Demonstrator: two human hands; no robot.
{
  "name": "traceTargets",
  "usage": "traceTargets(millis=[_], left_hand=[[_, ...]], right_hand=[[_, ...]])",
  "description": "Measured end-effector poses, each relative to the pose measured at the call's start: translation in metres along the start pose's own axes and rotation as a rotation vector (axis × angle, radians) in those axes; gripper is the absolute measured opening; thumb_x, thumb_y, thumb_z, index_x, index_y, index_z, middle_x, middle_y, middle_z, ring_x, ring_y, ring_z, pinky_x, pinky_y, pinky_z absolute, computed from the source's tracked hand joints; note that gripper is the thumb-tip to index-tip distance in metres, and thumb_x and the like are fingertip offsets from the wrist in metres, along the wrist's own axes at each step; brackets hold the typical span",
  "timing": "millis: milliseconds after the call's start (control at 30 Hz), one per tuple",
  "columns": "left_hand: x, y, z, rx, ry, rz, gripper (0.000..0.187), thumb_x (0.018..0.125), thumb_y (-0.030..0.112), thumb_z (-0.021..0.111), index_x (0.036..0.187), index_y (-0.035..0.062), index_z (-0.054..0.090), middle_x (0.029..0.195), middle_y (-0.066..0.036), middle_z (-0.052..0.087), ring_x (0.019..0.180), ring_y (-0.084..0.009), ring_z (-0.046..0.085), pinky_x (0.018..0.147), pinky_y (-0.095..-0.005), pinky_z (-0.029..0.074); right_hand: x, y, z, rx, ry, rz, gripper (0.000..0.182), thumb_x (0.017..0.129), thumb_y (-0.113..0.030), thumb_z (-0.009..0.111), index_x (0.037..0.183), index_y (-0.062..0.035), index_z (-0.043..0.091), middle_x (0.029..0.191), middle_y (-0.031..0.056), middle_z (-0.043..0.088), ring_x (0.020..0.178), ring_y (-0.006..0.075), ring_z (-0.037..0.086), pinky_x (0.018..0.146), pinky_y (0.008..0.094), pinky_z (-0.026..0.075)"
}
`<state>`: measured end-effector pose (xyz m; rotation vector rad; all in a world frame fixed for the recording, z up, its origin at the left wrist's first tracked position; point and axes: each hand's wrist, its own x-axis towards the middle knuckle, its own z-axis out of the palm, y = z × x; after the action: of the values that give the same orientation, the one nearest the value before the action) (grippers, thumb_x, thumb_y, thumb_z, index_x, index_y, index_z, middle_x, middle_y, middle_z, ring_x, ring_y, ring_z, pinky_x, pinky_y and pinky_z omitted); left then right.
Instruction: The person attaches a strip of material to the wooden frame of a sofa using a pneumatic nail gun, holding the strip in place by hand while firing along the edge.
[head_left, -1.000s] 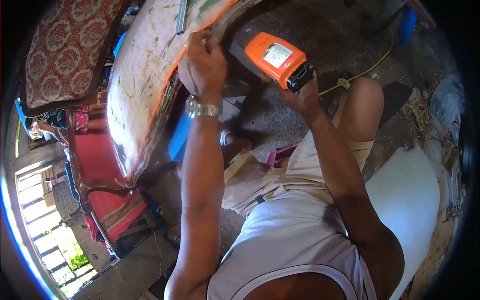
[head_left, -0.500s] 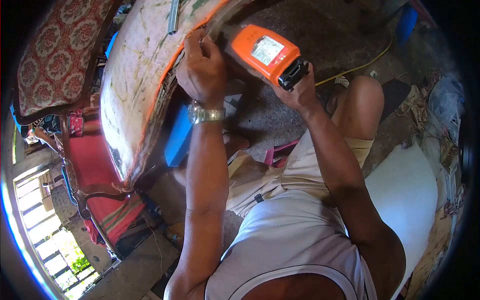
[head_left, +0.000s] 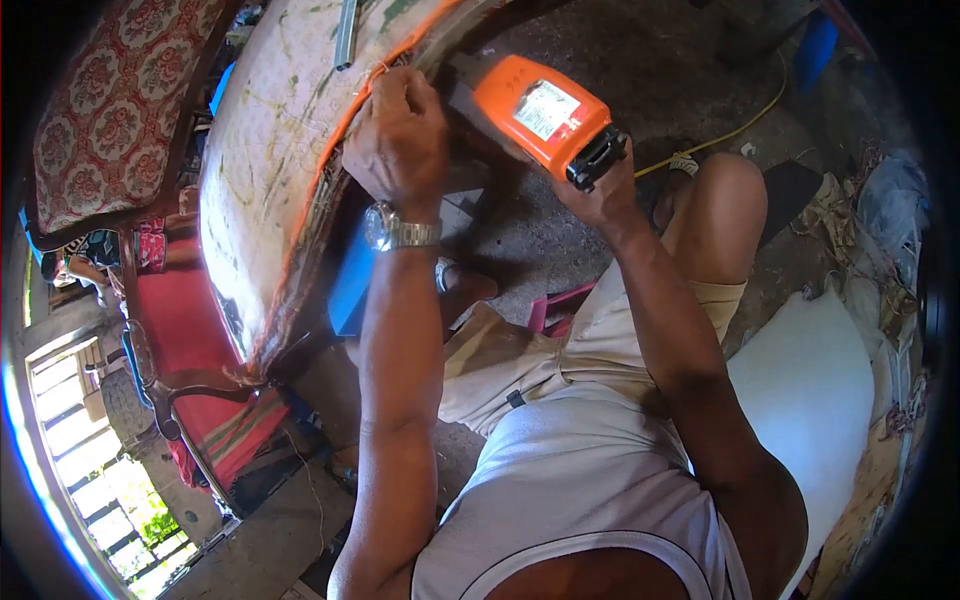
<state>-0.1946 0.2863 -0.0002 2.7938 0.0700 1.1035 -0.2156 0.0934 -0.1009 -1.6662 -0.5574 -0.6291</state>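
Note:
My left hand (head_left: pixel 400 140), with a metal watch (head_left: pixel 398 230) on its wrist, is closed at the edge of a large, stained, pale cushioned piece (head_left: pixel 270 130). An orange strip (head_left: pixel 338 128) runs along that edge beside the fingers. What the fingertips pinch is too small to tell. My right hand (head_left: pixel 605 190) is wrapped round the handle of an orange and black power tool (head_left: pixel 545 110). The tool's narrow front points toward the edge, just right of my left hand. A short metal strip (head_left: pixel 346 35) lies on top of the pale piece.
A floral upholstered panel (head_left: pixel 120 110) and a red-seated wooden chair (head_left: pixel 185 310) stand at the left. A blue object (head_left: pixel 355 285) is below the edge. A yellow cord (head_left: pixel 725 135) runs over the floor. At the right are a white sack (head_left: pixel 805 370) and clear plastic (head_left: pixel 893 210).
My left hand has turned slightly at the wrist and shifted a little along the edge. The orange tool in my right hand has moved slightly right and down.

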Motion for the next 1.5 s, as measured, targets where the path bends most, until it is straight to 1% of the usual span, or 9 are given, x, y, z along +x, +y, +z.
traceTargets(millis=[467, 567, 667, 967, 1067, 1100, 1200, 1300, 1500], left_hand=[[-0.005, 0.004, 0.005, 0.034, -0.001, 0.014, 0.013, 0.096, 0.025, 0.071, 0.09, 0.0141, 0.068, 0.074, -0.013, 0.071, 0.066, -0.0328, 0.07, 0.059, -0.0462, 0.053], [-0.006, 0.003, 0.005, -0.016, 0.021, 0.031, 0.012, 0.096, 0.026, 0.071, 0.094, 0.0147, 0.071, 0.075, -0.014, 0.072, 0.067, -0.0322, 0.071, 0.06, -0.045, 0.054], [-0.006, -0.002, 0.004, -0.014, -0.005, 0.042, 0.01, 0.098, 0.027, 0.065, 0.1, 0.0184, 0.07, 0.079, -0.012, 0.073, 0.068, -0.0368, 0.07, 0.059, -0.0507, 0.054], [-0.016, -0.013, -0.005, -0.054, -0.006, 0.166, 0.019, 0.099, 0.028, 0.066, 0.112, 0.0151, 0.07, 0.081, -0.012, 0.074, 0.07, -0.0358, 0.072, 0.062, -0.0469, 0.056], [-0.017, -0.005, -0.017, -0.202, -0.081, -0.105, 0.021, 0.097, 0.027, 0.07, 0.112, 0.0124, 0.07, 0.08, -0.013, 0.074, 0.071, -0.0337, 0.073, 0.062, -0.0453, 0.056], [-0.016, -0.003, -0.017, -0.239, -0.097, -0.209, 0.021, 0.094, 0.026, 0.073, 0.104, 0.0084, 0.069, 0.078, -0.014, 0.073, 0.071, -0.0333, 0.072, 0.063, -0.0455, 0.055], [-0.007, -0.006, -0.016, -0.256, -0.125, -0.278, 0.02, 0.093, 0.025, 0.072, 0.095, 0.0058, 0.068, 0.078, -0.017, 0.072, 0.069, -0.0344, 0.071, 0.065, -0.0463, 0.054], [-0.003, -0.007, -0.012, -0.249, -0.124, -0.181, 0.024, 0.097, 0.023, 0.073, 0.093, -0.0001, 0.065, 0.061, -0.008, 0.066, 0.051, -0.0117, 0.059, 0.051, -0.0322, 0.047], [-0.002, -0.007, -0.007, -0.287, -0.154, -0.238, 0.021, 0.095, 0.018, 0.073, 0.088, 0.001, 0.063, 0.062, -0.006, 0.066, 0.051, -0.0095, 0.057, 0.048, -0.0289, 0.043]], right_hand=[[0.013, -0.005, 0.001, 0.087, 0.004, 0.045, 0.033, 0.077, -0.008, 0.085, 0.106, -0.0037, 0.07, 0.094, 0.0157, 0.076, 0.088, 0.0353, 0.076, 0.078, 0.0397, 0.061], [0.017, -0.004, 0.001, 0.153, -0.043, 0.105, 0.033, 0.077, -0.008, 0.085, 0.106, -0.004, 0.07, 0.095, 0.0162, 0.076, 0.089, 0.036, 0.076, 0.079, 0.0403, 0.061], [0.015, -0.001, 0.004, 0.092, -0.035, 0.065, 0.034, 0.077, -0.008, 0.085, 0.107, -0.0042, 0.07, 0.095, 0.0163, 0.076, 0.089, 0.0367, 0.076, 0.079, 0.0407, 0.061], [0.029, -0.006, -0.004, 0.025, -0.088, 0.068, 0.04, 0.076, -0.012, 0.088, 0.112, -0.0064, 0.071, 0.098, 0.0156, 0.077, 0.089, 0.035, 0.077, 0.079, 0.0412, 0.062], [0.029, 0.002, -0.006, -0.054, -0.06, -0.07, 0.035, 0.079, -0.013, 0.089, 0.109, -0.0062, 0.072, 0.096, 0.0142, 0.078, 0.088, 0.0332, 0.077, 0.078, 0.0401, 0.062], [0.029, 0.003, -0.009, -0.09, -0.078, -0.078, 0.033, 0.08, -0.014, 0.089, 0.108, -0.0061, 0.072, 0.095, 0.0137, 0.078, 0.087, 0.0326, 0.078, 0.077, 0.0396, 0.062], [0.025, 0.007, -0.01, -0.01, -0.074, -0.036, 0.031, 0.081, -0.015, 0.088, 0.106, -0.0059, 0.073, 0.094, 0.013, 0.078, 0.086, 0.0321, 0.078, 0.076, 0.0388, 0.062], [0.022, 0.006, -0.012, -0.037, -0.084, -0.116, 0.029, 0.083, -0.014, 0.087, 0.108, -0.0065, 0.073, 0.094, 0.0065, 0.078, 0.085, 0.0259, 0.078, 0.076, 0.0363, 0.062], [0.019, 0.003, -0.01, 0.022, -0.106, -0.056, 0.029, 0.08, -0.012, 0.087, 0.103, -0.0063, 0.071, 0.091, 0.0086, 0.077, 0.081, 0.0282, 0.077, 0.072, 0.037, 0.062]])
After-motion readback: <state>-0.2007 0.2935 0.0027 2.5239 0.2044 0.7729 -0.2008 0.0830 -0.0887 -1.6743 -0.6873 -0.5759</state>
